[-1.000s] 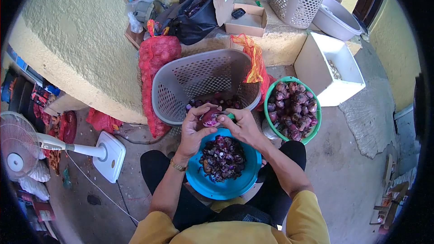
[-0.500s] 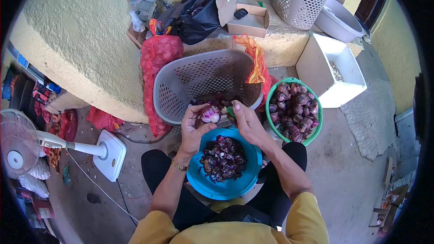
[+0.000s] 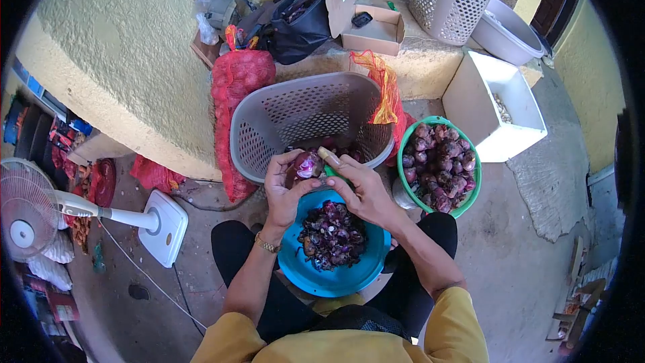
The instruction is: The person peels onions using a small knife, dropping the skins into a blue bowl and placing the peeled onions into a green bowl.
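Observation:
Fingers of my left hand (image 3: 283, 188) are wrapped round a purple onion (image 3: 308, 165) with a pale cut patch facing up. Close at its right, my right hand (image 3: 359, 185) grips a small knife with a green handle (image 3: 333, 172); the blade is hidden. Both hands are above the near rim of a grey perforated basket (image 3: 269, 104), which has onions at its bottom. Below them a blue basin (image 3: 295, 270) holds dark onion skins (image 3: 330, 235). To the right stands a green basket (image 3: 478, 181) full of unpeeled onions (image 3: 440, 165).
Red net sacks (image 3: 243, 81) stand left of the grey basket. A white foam box (image 3: 470, 111) is at the right, a white fan (image 3: 144, 222) at the left. On the ledge behind are a cardboard box (image 3: 376, 44), a black bag (image 3: 299, 30) and another basket (image 3: 450, 0).
Both hands have drawn closer together round the onion. My right hand has moved in and down, its thumb now near the onion. The onion has turned a little and shifted left.

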Demonstrator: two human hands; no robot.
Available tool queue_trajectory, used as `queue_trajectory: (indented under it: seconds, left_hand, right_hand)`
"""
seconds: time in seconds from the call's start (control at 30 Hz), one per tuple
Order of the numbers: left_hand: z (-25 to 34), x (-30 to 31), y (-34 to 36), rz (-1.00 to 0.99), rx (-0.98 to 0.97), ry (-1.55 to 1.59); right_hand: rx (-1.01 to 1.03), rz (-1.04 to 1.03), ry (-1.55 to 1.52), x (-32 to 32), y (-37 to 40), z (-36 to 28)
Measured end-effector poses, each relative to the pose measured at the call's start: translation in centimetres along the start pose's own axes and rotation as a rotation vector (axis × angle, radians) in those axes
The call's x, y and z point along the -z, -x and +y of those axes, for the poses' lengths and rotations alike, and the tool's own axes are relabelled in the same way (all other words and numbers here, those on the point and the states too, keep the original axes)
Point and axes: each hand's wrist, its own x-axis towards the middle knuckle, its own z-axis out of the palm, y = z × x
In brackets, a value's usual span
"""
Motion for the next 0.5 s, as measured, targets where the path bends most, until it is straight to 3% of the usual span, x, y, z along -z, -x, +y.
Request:
queue_trajectory:
  seconds: [0.5]
  left_hand:
    - [-0.18, 0.25, -0.03, -0.006, -0.026, -0.008]
  right_hand:
    - [-0.01, -0.029, 0.039, -0.17, -0.11, 0.11]
